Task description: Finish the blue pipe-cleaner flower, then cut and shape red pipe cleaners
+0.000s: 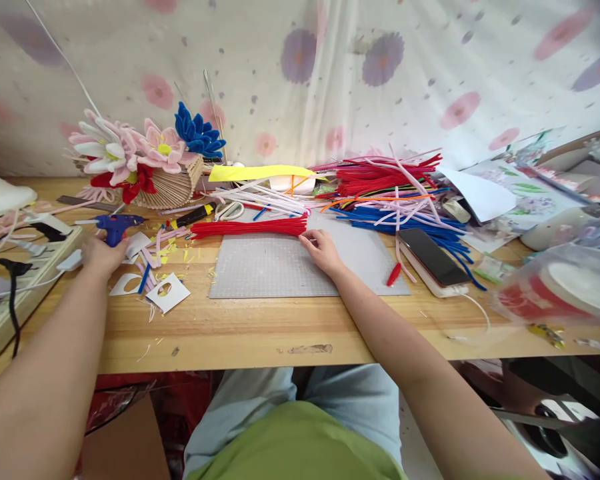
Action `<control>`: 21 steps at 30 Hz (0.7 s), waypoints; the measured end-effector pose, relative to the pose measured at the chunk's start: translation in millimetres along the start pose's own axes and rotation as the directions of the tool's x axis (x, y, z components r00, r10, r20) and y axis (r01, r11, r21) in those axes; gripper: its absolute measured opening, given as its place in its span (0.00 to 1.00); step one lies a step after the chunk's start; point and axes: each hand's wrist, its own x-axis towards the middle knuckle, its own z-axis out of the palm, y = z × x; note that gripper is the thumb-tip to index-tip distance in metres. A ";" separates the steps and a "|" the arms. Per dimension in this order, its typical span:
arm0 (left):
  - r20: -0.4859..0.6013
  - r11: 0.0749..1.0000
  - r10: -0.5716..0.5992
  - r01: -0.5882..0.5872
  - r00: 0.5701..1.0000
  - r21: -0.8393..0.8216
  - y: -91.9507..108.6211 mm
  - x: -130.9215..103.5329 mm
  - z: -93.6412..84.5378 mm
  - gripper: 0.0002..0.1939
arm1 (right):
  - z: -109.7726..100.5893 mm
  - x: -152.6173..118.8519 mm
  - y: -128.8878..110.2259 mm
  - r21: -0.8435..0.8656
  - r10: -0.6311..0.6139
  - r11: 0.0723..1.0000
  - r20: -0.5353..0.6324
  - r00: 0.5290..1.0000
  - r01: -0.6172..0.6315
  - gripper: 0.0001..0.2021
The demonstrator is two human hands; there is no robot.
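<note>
My left hand (103, 257) is wrapped round a blue hot glue gun (115, 227) at the left of the table, its nozzle pointing left. My right hand (324, 252) rests over the grey cutting mat (260, 267). Its fingers are loosely bent, with the tips at the right end of a bundle of red pipe cleaners (250, 228). That bundle lies crosswise along the mat's back edge and sticks out past its left side. White scissors (230, 212) lie just behind the bundle. Punched white card pieces (169, 293) and yellow scraps are scattered near the glue gun.
A power strip (25, 287) with cords stands far left. Pipe-cleaner flowers (155, 147) are at the back left. Heaps of red (380, 177) and blue pipe cleaners (410, 227) lie at the back. A phone (434, 257) and a bagged tub (565, 287) are on the right.
</note>
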 end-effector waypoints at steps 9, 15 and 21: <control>-0.148 0.881 0.356 -0.384 0.923 -0.277 109.6 -120.6 -8.4 0.28 | 2.3 4.8 4.0 -0.211 -0.001 0.977 -0.183 0.983 -0.039 0.08; 0.035 0.708 0.688 -0.661 0.724 -0.246 189.0 -176.2 45.7 0.27 | 0.1 1.5 2.7 -0.282 -0.067 0.959 -0.174 0.982 0.015 0.10; 0.114 0.632 0.774 -0.754 0.622 -0.180 203.7 -192.1 78.0 0.26 | -8.3 39.8 -19.1 -0.343 -0.180 0.923 0.018 0.983 0.175 0.13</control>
